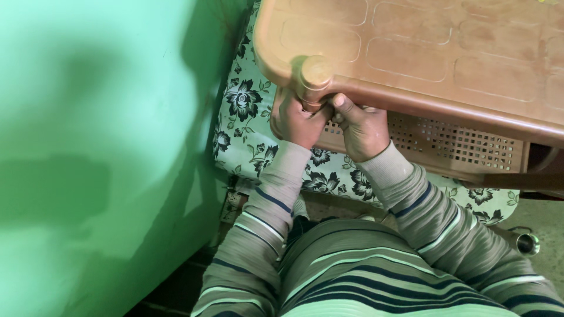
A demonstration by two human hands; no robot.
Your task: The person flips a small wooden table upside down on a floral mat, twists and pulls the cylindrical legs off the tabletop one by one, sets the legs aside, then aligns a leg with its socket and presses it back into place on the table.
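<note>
Our striped sweater (358, 276) sits nearest; our left hand (294, 120) and right hand (361, 129) both clasp the table leg (314, 79) of the brown plastic table (423, 53) above the floral cloth (247, 135).

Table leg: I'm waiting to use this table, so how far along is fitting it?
The leg already sits in the corner of the upturned brown table. Both hands, left and right, grip its base. Whether it is fully seated is hidden; no other legs show.

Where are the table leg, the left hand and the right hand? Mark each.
table leg (315, 73): head view, round top of the leg.
left hand (295, 120): head view, back of the hand.
right hand (362, 130): head view, back of the hand.
</note>
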